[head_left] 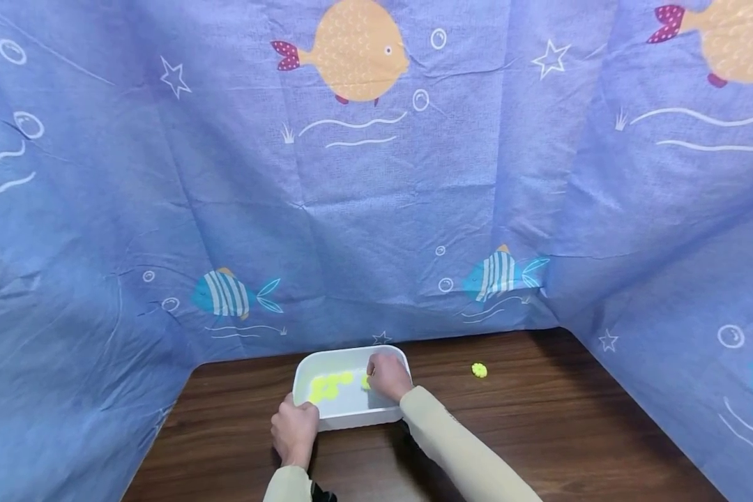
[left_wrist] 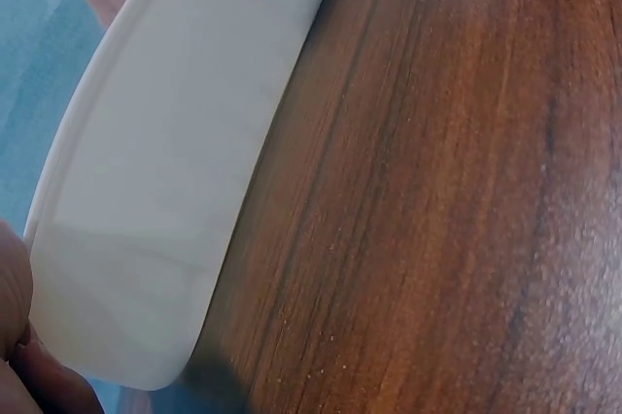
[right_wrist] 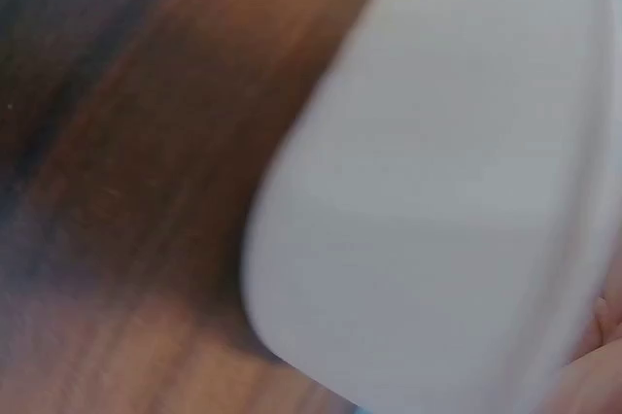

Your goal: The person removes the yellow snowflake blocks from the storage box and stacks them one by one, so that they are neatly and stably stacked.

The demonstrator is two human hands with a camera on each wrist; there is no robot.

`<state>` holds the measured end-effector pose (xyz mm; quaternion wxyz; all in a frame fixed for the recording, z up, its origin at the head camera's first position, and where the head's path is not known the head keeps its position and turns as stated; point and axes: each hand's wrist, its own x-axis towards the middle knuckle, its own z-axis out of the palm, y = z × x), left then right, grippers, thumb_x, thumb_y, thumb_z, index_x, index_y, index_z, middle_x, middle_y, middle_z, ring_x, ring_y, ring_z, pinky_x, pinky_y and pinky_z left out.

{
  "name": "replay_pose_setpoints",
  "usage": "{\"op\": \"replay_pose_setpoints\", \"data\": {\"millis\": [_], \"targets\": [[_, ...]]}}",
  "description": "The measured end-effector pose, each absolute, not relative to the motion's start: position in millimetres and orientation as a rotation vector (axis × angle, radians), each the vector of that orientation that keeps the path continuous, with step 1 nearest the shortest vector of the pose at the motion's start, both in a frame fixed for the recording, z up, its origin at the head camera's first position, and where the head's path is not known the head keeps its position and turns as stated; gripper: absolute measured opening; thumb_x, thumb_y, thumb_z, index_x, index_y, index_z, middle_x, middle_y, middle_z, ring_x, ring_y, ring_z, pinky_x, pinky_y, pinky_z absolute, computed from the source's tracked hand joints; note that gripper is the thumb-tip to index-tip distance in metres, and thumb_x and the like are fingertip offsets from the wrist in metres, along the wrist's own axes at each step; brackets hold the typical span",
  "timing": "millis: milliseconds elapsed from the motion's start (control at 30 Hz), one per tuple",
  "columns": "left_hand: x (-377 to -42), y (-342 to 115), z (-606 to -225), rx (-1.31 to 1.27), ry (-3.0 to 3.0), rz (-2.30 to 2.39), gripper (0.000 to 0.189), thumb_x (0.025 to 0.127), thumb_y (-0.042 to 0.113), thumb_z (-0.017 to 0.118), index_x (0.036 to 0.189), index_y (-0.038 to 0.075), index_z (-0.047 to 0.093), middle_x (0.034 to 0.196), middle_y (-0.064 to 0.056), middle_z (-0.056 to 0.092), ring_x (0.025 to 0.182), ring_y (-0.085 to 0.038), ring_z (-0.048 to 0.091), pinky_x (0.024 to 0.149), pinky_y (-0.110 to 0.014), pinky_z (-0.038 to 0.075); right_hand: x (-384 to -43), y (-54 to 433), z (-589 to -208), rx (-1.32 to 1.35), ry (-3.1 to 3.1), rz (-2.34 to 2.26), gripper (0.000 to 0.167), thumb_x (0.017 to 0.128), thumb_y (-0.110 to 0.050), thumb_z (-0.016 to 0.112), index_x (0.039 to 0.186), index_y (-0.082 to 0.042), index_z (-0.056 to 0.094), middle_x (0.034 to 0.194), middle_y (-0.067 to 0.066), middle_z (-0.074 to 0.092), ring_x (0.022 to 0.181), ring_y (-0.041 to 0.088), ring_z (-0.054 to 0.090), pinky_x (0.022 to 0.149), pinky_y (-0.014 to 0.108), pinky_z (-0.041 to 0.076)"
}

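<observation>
A white rectangular tub (head_left: pixel 364 420) stands on the table, with several bright yellow pieces (head_left: pixel 328 385) lying in its left half. My left hand (head_left: pixel 295 427) grips the tub's near left corner, thumb over the rim; in the left wrist view, its fingers (left_wrist: pixel 49 375) show at the tub's end. Inside the right half of the tub is my right hand (head_left: pixel 388 376), its fingers curled and pinching a small yellow piece (head_left: pixel 366 383), mostly hidden by the hand. In the right wrist view the tub's outer wall (right_wrist: pixel 418 181) hides most of that hand.
One yellow flower-shaped piece (head_left: pixel 480 369) lies on the dark wooden table (head_left: pixel 539 425), right of the tub. A blue curtain (head_left: pixel 376 230) printed with fish hangs behind the table and along both sides.
</observation>
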<state>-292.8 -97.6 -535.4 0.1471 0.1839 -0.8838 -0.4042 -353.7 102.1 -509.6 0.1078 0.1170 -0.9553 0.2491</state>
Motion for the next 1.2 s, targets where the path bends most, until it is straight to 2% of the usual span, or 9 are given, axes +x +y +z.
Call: {"op": "replay_pose_setpoints", "data": {"millis": [133,233,367,500,800,900,1033,1100,1200], "targets": [[-292.3,-98.4,-534.4,0.544,-2.542,-1.168,0.050,0.086,0.012,0.048,0.130,-0.006,0.061,0.117,-0.038,0.064,0.096,-0.055,0.064,0.077,-0.061,0.050,-352.7,113.0,-483.5,0.294,-2.800,0.915,0.007,0.083,-0.005,0.075,0.079,-0.009,0.070,0.077,0.001,0.068,0.069,0.013,0.059,0.066,0.029,0.050],[-292.4,-98.0,-534.6,0.541,-2.548,-1.179,0.050,0.086,0.012,0.048,0.131,-0.006,0.061,0.118,-0.038,0.064,0.097,-0.055,0.064,0.077,-0.061,0.050,-355.0,129.1,-461.3,0.191,-2.786,0.978,0.006,0.086,-0.013,0.077,0.082,-0.013,0.072,0.079,-0.001,0.070,0.071,0.013,0.061,0.068,0.031,0.051],[-293.3,-97.7,-535.5,0.540,-2.546,-1.181,0.049,0.086,0.011,0.048,0.130,-0.006,0.061,0.118,-0.038,0.065,0.097,-0.055,0.065,0.077,-0.061,0.050,-362.8,160.5,-439.6,0.091,-2.748,0.959,0.006,0.086,-0.020,0.078,0.083,-0.017,0.075,0.080,-0.003,0.072,0.074,0.014,0.064,0.071,0.033,0.051],[-294.1,-97.5,-535.7,0.547,-2.551,-1.183,0.050,0.086,0.011,0.047,0.131,-0.007,0.060,0.119,-0.038,0.064,0.099,-0.055,0.064,0.080,-0.061,0.050,-368.3,200.4,-426.5,0.029,-2.733,0.953,0.008,0.087,-0.021,0.077,0.085,-0.013,0.077,0.082,0.001,0.074,0.078,0.018,0.067,0.075,0.037,0.053],[-294.3,-98.9,-537.2,0.538,-2.566,-1.186,0.049,0.087,0.012,0.047,0.130,-0.007,0.060,0.119,-0.039,0.064,0.098,-0.056,0.064,0.078,-0.061,0.050,-365.3,288.6,-435.1,-0.114,-2.826,1.102,0.019,0.095,-0.020,0.068,0.101,-0.004,0.076,0.101,0.014,0.074,0.078,0.020,0.068,0.070,0.038,0.054],[-294.4,-99.7,-537.4,0.535,-2.564,-1.185,0.049,0.087,0.012,0.046,0.130,-0.007,0.060,0.119,-0.038,0.064,0.097,-0.055,0.064,0.077,-0.061,0.050,-360.3,309.4,-447.1,-0.183,-2.843,1.140,0.020,0.095,-0.019,0.067,0.101,-0.002,0.076,0.104,0.016,0.074,0.081,0.022,0.069,0.074,0.040,0.054],[-294.2,-99.0,-536.8,0.539,-2.561,-1.185,0.048,0.087,0.012,0.046,0.129,-0.006,0.061,0.119,-0.038,0.064,0.097,-0.054,0.064,0.077,-0.061,0.050,-354.4,331.7,-463.4,-0.253,-2.857,1.067,0.018,0.088,-0.017,0.064,0.090,-0.005,0.077,0.092,0.010,0.074,0.084,0.024,0.066,0.078,0.038,0.052],[-293.8,-98.3,-536.6,0.540,-2.556,-1.182,0.048,0.087,0.012,0.046,0.129,-0.006,0.062,0.118,-0.037,0.065,0.096,-0.054,0.065,0.077,-0.061,0.050,-352.3,340.1,-470.9,-0.303,-2.865,1.057,0.016,0.084,-0.016,0.063,0.083,-0.006,0.076,0.083,0.005,0.071,0.081,0.023,0.062,0.073,0.035,0.050],[-293.5,-96.6,-537.2,0.537,-2.550,-1.182,0.047,0.087,0.012,0.047,0.127,-0.006,0.063,0.116,-0.037,0.066,0.094,-0.054,0.065,0.076,-0.060,0.050,-348.4,348.0,-480.6,-0.335,-2.877,1.096,0.016,0.081,-0.013,0.062,0.082,-0.004,0.075,0.073,0.004,0.067,0.072,0.021,0.060,0.064,0.031,0.047]]}}
